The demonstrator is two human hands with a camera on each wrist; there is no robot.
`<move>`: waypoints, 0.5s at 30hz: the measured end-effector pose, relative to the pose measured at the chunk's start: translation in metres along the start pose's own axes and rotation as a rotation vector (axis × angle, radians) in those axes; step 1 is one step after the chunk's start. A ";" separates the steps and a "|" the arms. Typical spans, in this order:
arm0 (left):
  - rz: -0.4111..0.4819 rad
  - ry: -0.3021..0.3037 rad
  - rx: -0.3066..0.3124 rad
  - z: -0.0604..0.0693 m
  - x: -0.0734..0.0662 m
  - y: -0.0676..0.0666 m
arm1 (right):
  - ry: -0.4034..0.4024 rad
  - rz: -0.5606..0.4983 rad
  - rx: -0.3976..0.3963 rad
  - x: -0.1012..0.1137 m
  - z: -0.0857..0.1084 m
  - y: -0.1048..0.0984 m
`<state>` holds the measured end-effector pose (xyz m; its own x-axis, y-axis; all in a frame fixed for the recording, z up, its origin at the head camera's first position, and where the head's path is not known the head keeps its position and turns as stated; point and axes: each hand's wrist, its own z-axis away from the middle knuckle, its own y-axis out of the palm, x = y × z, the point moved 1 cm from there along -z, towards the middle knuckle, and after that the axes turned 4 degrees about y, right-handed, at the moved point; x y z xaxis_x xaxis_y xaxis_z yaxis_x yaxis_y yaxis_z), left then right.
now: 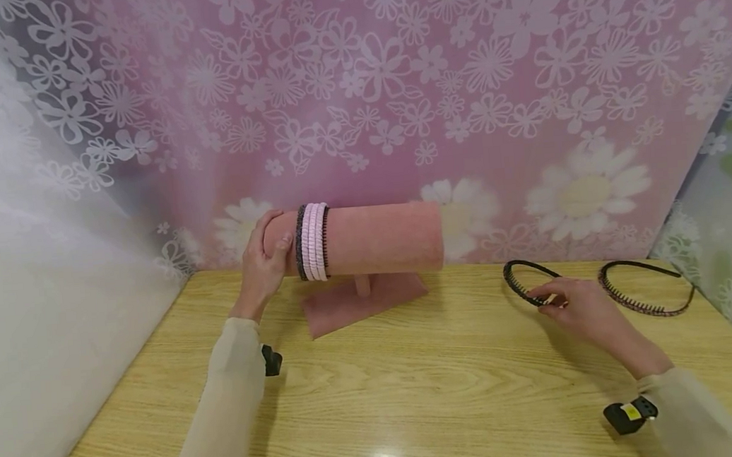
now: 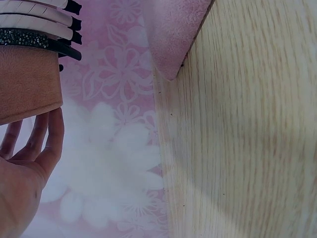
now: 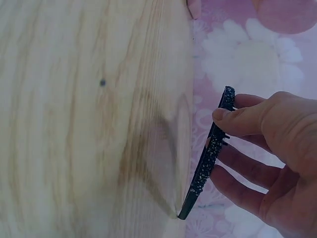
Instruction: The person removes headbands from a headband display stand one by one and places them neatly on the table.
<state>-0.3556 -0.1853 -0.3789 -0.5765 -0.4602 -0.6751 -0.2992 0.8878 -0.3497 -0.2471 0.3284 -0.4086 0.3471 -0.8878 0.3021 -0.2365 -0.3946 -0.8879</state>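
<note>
The table (image 1: 447, 393) carries the pink roll (image 1: 384, 238), ringed by pale bands (image 1: 314, 243) near its left end. Well right of the roll, the nearer headband (image 3: 205, 163) is in hand; the farther headband (image 1: 619, 298) lies beyond it. The step looks like picking one up — the next move likely calls for a firm pinch and a steady roll. The left hand (image 1: 264, 257) is clamped round the roll's left end; the right hand (image 1: 585, 309) has a narrow grip — thumb and fingers pinching the nearer headband.

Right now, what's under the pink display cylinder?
Under the pink display cylinder, a short post joins a flat pink base on the wooden table; whatever lies beneath that base is hidden.
</note>
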 end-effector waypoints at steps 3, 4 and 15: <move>-0.001 -0.002 0.003 0.000 0.000 0.000 | 0.018 0.013 0.032 -0.005 0.000 0.000; 0.001 -0.002 0.004 0.000 0.000 0.000 | 0.024 0.014 0.043 -0.007 0.000 0.000; 0.003 -0.001 0.012 0.000 0.000 -0.001 | 0.089 0.030 0.125 -0.021 0.003 0.000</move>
<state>-0.3556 -0.1862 -0.3787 -0.5770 -0.4572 -0.6768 -0.2879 0.8893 -0.3553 -0.2513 0.3475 -0.4161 0.2588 -0.9183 0.2994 -0.1288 -0.3400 -0.9315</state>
